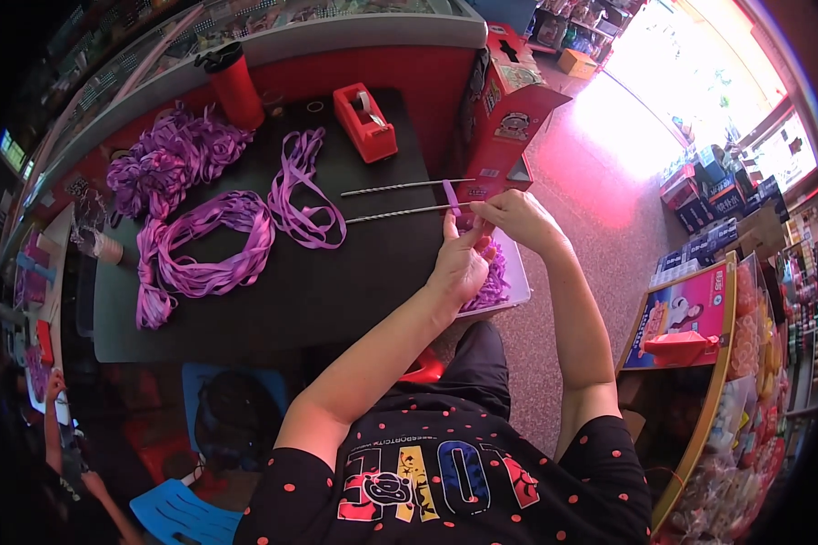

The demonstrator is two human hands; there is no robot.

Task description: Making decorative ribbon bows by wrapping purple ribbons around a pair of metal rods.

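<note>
looks mid-wrap: right hand (523, 221) pinches flat purple ribbon (451, 196), twisted metal rods (386, 216) leftward; left hand (461, 272), grip unclear; next likely needs tension

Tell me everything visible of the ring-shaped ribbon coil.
The ring-shaped ribbon coil is many flat purple strands, slightly shiny, fabric-like, gathered into a thick loop with a bunched tail at its left. It lies on the dark table, nearer the person than the ribbon heap; whether it touches that heap is unclear.

Black table (336, 304), speckled floor (623, 245), bright doorway (700, 82), blue chair (182, 513), glass-topped counter (336, 34)
</note>
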